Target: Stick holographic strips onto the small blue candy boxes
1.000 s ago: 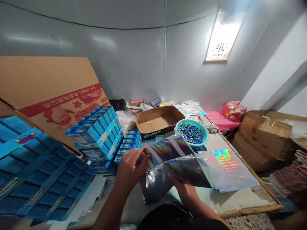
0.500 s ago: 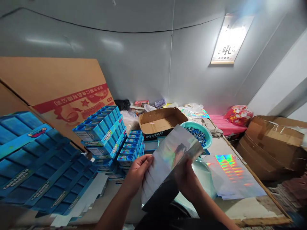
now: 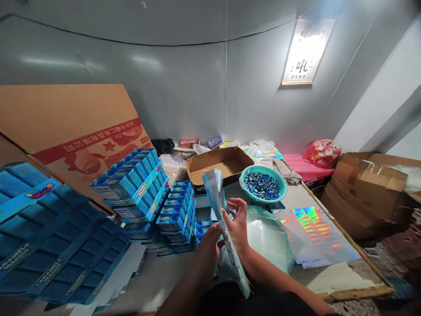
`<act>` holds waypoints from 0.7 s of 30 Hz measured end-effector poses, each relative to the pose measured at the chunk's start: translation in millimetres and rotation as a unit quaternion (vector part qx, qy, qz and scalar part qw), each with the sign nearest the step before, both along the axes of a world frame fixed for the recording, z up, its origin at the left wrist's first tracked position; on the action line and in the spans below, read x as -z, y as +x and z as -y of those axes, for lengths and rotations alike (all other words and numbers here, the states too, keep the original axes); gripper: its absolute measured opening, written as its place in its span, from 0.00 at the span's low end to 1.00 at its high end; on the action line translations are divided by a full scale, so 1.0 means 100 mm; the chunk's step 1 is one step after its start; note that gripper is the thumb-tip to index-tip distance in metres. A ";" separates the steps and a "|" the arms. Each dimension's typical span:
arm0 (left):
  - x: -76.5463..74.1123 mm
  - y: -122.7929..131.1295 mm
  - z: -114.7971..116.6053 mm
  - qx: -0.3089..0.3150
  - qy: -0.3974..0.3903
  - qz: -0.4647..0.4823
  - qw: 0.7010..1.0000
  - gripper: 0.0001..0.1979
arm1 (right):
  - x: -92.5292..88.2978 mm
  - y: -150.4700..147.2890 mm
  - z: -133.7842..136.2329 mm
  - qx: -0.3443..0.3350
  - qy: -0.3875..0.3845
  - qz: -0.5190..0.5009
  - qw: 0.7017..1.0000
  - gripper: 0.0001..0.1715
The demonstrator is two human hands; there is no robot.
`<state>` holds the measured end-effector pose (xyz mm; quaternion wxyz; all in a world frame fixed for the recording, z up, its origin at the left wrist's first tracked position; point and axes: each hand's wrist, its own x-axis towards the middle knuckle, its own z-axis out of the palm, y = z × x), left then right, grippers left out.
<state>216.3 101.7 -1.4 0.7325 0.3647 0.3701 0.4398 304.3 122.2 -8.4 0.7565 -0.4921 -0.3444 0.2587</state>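
Observation:
A shiny silver sheet, curled or folded over at its top, stands nearly edge-on between my two hands. My left hand grips its left side, fingers bent around the edge. Against its right side is my right hand, the thumb side touching the sheet and the fingers partly curled. Just beyond my hands are blue boxes with round windows. To the right lies a pale, clear plastic bag or wrap, partly behind my right forearm.
Stacked blue candy boxes and a large blue-box stack rise at left before a tall carton. Behind are an open cardboard box and a turquoise basin of blue-silver pieces. Rainbow-sheen sheets lie right; brown cartons stand beyond.
The silver sheet has turned from broad face to nearly edge-on. My hands have come closer together, the right one moving left and the left one right. The view has shifted slightly right.

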 end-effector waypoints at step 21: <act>-0.23 -0.66 -0.10 -0.179 0.688 -0.432 0.555 0.17 | -0.40 0.54 0.35 -0.259 -0.190 0.428 0.845 0.10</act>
